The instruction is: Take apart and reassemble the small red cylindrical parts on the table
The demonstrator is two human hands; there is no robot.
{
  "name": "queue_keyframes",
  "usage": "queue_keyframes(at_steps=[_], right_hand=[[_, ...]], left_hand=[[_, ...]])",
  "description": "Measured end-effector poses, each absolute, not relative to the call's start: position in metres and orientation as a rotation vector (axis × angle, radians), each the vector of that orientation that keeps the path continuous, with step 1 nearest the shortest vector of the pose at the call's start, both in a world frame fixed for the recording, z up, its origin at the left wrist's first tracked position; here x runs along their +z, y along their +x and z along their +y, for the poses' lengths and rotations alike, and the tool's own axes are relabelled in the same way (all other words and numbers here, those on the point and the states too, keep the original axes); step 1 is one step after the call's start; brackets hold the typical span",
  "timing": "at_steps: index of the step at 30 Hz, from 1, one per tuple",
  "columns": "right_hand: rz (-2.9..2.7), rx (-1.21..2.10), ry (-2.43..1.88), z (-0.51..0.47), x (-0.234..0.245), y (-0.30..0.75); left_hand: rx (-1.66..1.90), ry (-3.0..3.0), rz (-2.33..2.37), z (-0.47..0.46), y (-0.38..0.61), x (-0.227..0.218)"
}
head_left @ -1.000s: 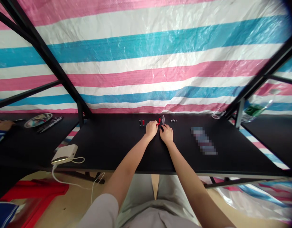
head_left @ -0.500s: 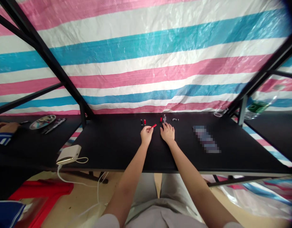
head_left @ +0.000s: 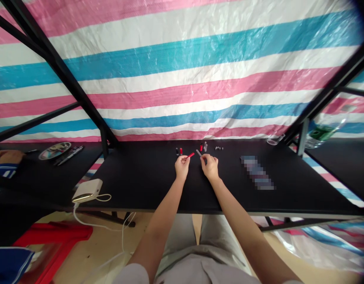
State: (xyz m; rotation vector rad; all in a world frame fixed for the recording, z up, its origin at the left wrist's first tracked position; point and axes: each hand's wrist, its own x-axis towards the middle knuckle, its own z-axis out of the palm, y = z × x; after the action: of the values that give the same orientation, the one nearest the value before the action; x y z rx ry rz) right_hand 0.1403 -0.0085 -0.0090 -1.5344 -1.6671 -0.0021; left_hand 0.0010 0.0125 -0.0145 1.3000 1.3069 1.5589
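Observation:
My left hand (head_left: 182, 166) is closed in a pinch on a small red piece (head_left: 190, 155) that points up and to the right. My right hand (head_left: 210, 165) is closed on a short clear tube (head_left: 198, 152) angled toward the red piece; the two tips are close but apart. Both hands hover over the far middle of the black table (head_left: 146, 177). Just beyond them stand small black and red caps (head_left: 179, 150), a red and clear cluster (head_left: 203, 147) and a row of tiny dark bits (head_left: 218, 148).
A blurred flat object (head_left: 257, 172) lies right of my hands. A white device with a cable (head_left: 87, 190) sits at the table's left front corner. A neighbouring table holds a metal tray (head_left: 55, 150) and pens (head_left: 70, 154); another person's hand (head_left: 6, 157) rests there. A clear cup (head_left: 274, 139) stands far right.
My left hand drew back from the cluster with the red piece. My right hand, flat on the table before, has picked up the clear tube and lifted it toward the red piece.

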Motion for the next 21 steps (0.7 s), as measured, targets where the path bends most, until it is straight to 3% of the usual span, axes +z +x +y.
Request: queue_keyframes(at_steps=[21], right_hand=[[-1.836, 0.038, -1.497, -0.0094, -0.0066, 0.1399]], left_hand=[[1.624, 1.252, 1.311, 0.0135, -0.0014, -0.0139]])
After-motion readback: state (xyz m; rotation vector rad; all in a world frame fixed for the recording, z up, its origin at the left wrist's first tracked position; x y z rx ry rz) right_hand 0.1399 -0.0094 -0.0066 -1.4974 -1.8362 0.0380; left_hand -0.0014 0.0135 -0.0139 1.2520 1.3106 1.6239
